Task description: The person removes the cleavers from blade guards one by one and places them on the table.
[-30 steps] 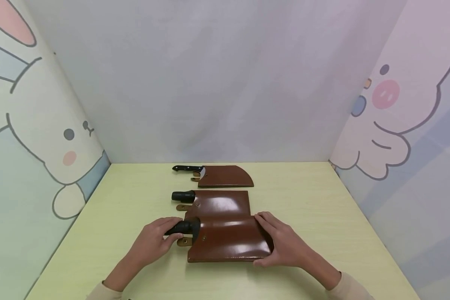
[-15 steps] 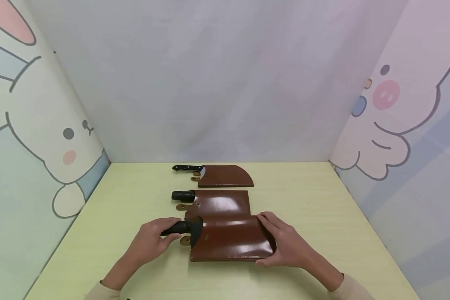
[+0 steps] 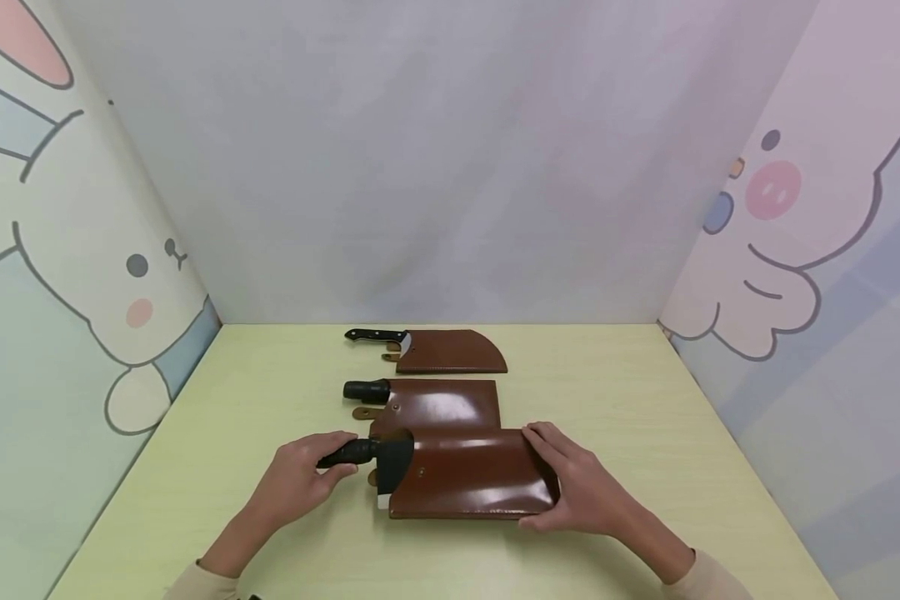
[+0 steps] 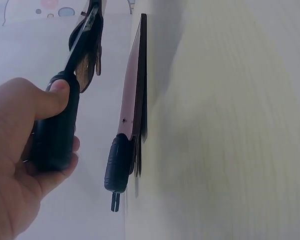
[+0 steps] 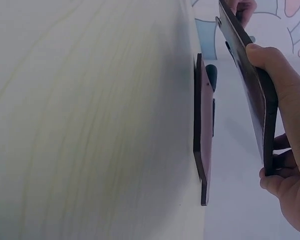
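My left hand [image 3: 294, 482] grips the black handle of a cleaver [image 3: 394, 463], thumb along its side in the left wrist view. A strip of the cleaver's dark blade with a silvery edge shows outside a glossy brown leather sheath [image 3: 468, 475]; the remainder is hidden inside. My right hand [image 3: 581, 487] holds the sheath's right end between thumb and fingers. Both wrist views show the sheathed cleaver raised off the table. Its strap, with a snap, peeks out below the handle. Behind it lies a second sheathed knife [image 3: 442, 404] with a black handle, partly overlapped in the head view.
Farther back on the pale yellow table [image 3: 600, 375] rests a third knife [image 3: 450, 352], in a brown sheath with a curved tip and a riveted black handle. A grey-white wall [image 3: 435, 167] rises at the back; cartoon-printed panels stand on both sides.
The left hand has moved slightly left with the handle while the right hand and sheath have shifted right. More of the blade now shows out of the sheath.
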`<action>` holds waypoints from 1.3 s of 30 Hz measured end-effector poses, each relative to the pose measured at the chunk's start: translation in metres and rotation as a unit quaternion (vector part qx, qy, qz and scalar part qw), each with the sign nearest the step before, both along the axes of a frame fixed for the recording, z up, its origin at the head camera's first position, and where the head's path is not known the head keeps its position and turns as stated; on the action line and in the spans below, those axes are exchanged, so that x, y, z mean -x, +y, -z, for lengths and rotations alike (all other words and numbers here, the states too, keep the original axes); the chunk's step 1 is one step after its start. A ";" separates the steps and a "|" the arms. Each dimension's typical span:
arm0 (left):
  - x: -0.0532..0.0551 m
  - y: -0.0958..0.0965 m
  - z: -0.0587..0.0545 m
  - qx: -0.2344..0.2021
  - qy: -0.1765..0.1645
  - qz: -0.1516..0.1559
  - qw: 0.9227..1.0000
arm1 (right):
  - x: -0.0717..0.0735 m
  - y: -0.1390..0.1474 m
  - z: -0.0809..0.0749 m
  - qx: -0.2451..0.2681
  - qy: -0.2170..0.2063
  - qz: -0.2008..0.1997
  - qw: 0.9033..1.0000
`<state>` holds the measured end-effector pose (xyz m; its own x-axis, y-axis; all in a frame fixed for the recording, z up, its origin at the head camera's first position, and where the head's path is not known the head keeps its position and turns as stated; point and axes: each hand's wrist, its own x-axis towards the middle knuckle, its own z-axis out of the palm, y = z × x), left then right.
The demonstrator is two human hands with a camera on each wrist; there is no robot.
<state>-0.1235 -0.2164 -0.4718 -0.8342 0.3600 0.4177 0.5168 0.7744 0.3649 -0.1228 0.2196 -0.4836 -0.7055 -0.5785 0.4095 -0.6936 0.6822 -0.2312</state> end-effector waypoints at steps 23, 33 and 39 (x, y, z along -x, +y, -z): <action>-0.003 -0.010 0.002 0.001 -0.006 -0.025 1.000 | -0.001 0.012 0.004 0.012 0.014 -0.001 1.000; -0.004 -0.019 0.000 0.000 -0.015 -0.033 0.999 | -0.001 0.018 0.005 0.015 0.011 0.007 1.000; -0.004 -0.025 -0.002 0.004 -0.012 -0.030 0.999 | 0.000 0.022 0.005 0.025 0.008 0.009 1.000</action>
<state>-0.1198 -0.2414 -0.4693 -0.8640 0.3132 0.3942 0.4612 0.8065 0.3700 -0.1225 0.2420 -0.4889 -0.7081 -0.5446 0.4495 -0.6859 0.6816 -0.2547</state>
